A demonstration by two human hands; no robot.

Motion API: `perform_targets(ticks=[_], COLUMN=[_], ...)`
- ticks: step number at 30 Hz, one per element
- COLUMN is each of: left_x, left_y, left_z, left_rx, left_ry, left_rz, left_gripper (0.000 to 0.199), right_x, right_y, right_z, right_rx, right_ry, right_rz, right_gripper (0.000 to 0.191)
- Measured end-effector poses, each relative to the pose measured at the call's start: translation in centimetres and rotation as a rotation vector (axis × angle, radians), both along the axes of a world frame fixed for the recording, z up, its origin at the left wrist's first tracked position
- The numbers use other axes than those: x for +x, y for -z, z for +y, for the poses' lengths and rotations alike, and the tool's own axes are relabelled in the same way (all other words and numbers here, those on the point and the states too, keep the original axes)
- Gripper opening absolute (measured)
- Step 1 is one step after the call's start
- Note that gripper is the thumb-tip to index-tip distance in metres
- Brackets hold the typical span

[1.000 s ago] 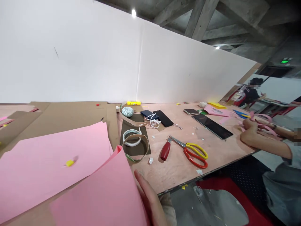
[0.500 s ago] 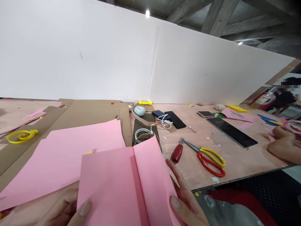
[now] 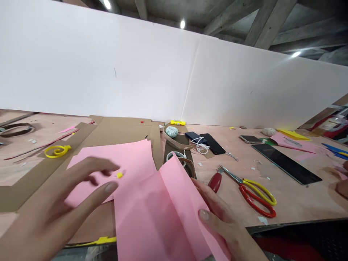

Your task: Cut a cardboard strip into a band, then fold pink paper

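Note:
My right hand [image 3: 224,221] grips the lower right edge of a folded sheet of pink paper [image 3: 154,210], which stands partly raised along its crease. My left hand [image 3: 67,195] is off that sheet, its fingers spread and holding nothing. It hovers over a flat pink sheet [image 3: 119,159] lying on brown cardboard [image 3: 122,127]. A small yellow piece [image 3: 119,175] rests on the flat sheet, just beyond my left fingertips. The folded sheet hides part of a tape roll [image 3: 174,156].
Scissors with red and yellow handles [image 3: 258,195] and a red-handled tool [image 3: 215,182] lie right of my right hand. Beyond are phones [image 3: 212,143] and a black tablet [image 3: 285,163]. A yellow paper spiral [image 3: 57,151] lies left. A co-worker's hand [image 3: 342,188] shows at the right edge.
My left hand has let go of the folded sheet and moved left over the flat sheet, fingers spread. The folded sheet has opened wider, and the view has swung left.

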State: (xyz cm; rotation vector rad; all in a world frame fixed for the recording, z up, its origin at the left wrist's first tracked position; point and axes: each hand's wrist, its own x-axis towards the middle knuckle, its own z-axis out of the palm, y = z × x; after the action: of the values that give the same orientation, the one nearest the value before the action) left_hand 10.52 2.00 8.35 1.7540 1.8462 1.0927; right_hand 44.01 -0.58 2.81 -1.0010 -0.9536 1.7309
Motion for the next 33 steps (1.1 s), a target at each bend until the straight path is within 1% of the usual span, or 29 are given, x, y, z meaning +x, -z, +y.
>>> perform_targets(ticks=[1,2,3,5,7,9,11,13,15,17,20,22,24,27,29,31,33], left_x=[0.6,1.3,2.2,4.1,5.5,6.4,6.7,6.7,6.4,5.9,5.4,5.2,5.2,5.0,4.9,4.8,5.0], left_y=[-1.1,-1.8,-2.2,-2.1,-1.2,-0.2,0.6,1.1,1.3,1.3,1.0,0.7,0.7,1.0,1.3,1.4,1.4], left_z=[1.4,2.8,4.3,6.9,8.7,9.6,10.0,10.1,9.9,9.6,9.3,9.3,9.6,10.2,10.4,10.3,10.2], left_rx=[-0.050,-0.178,-0.226,-0.307,-0.378,-0.443,-0.504,-0.556,-0.596,-0.626,-0.643,-0.632,-0.612,-0.589,-0.588,-0.591,-0.579], left_ry=[0.101,0.204,0.258,0.348,0.400,0.429,0.448,0.462,0.479,0.505,0.552,0.581,0.600,0.597,0.565,0.506,0.429], left_rz=[-0.032,-0.128,-0.182,-0.278,-0.353,-0.402,-0.435,-0.460,-0.464,-0.443,-0.407,-0.395,-0.385,-0.401,-0.451,-0.522,-0.607], left_gripper=[0.051,0.058,0.065,0.075,0.080,0.080,0.082,0.083,0.081,0.076,0.058,0.045,0.034,0.031,0.033,0.036,0.042], right_x=[0.2,0.4,0.5,0.9,1.2,1.4,1.4,1.3,1.2,1.0,1.0,1.2,1.6,2.7,3.5,4.0,4.2], right_y=[-0.4,-0.7,-0.9,-1.3,-1.6,-1.9,-2.1,-2.4,-2.6,-2.7,-2.6,-2.5,-2.2,-1.3,-0.4,0.6,1.0], right_z=[0.7,1.4,2.1,3.4,4.5,5.4,5.9,6.1,6.4,7.0,8.2,8.9,9.2,9.4,9.5,9.8,10.2], right_rx=[0.004,0.011,0.016,0.032,0.079,0.147,0.195,0.217,0.233,0.255,0.310,0.362,0.420,0.451,0.434,0.387,0.314], right_ry=[-0.049,-0.095,-0.136,-0.207,-0.246,-0.280,-0.309,-0.330,-0.331,-0.315,-0.295,-0.289,-0.259,-0.178,-0.089,0.058,0.191], right_rz=[0.029,0.048,0.050,-0.002,-0.104,-0.207,-0.300,-0.396,-0.464,-0.490,-0.490,-0.524,-0.596,-0.666,-0.607,-0.455,-0.286], right_gripper=[0.065,0.064,0.064,0.066,0.070,0.078,0.089,0.097,0.098,0.092,0.082,0.084,0.090,0.096,0.093,0.086,0.081])
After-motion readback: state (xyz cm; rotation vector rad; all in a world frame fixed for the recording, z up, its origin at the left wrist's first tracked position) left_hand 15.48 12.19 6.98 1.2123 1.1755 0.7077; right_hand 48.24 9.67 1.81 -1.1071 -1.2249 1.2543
